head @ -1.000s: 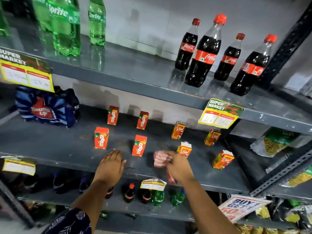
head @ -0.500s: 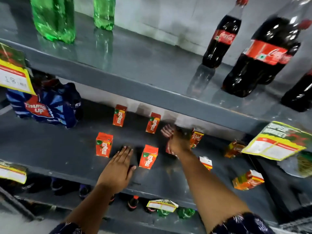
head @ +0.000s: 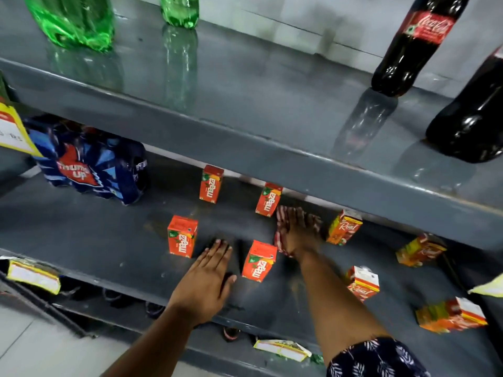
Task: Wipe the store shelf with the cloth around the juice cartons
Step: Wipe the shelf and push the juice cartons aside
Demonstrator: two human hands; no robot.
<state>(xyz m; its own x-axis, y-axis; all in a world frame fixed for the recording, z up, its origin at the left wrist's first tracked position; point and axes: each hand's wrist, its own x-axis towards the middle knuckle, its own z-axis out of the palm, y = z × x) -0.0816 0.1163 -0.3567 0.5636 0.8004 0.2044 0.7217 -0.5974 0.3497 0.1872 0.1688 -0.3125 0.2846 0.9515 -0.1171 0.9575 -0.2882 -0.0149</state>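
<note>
On the grey middle shelf (head: 81, 240) stand several small orange juice cartons: Maaza ones at the left (head: 181, 236), the front middle (head: 258, 261) and the back (head: 211, 184), and Real ones to the right (head: 344, 227). My right hand (head: 299, 235) presses a red-and-white striped cloth (head: 281, 235) flat on the shelf, deep between a back Maaza carton (head: 268, 200) and a Real carton. My left hand (head: 205, 284) lies flat and empty on the shelf's front part, between two Maaza cartons.
A blue Thums Up pack (head: 87, 164) sits at the shelf's left. The upper shelf (head: 245, 110) overhangs my right hand and carries green bottles (head: 73, 20) and cola bottles (head: 416, 42). More Real cartons (head: 451, 315) lie at the right. Price tags (head: 32, 276) hang on the edges.
My right hand has pushed the cloth from the shelf's front edge to deep between the cartons. My head has come closer and lower. The left hand has slid a little forward on the shelf.
</note>
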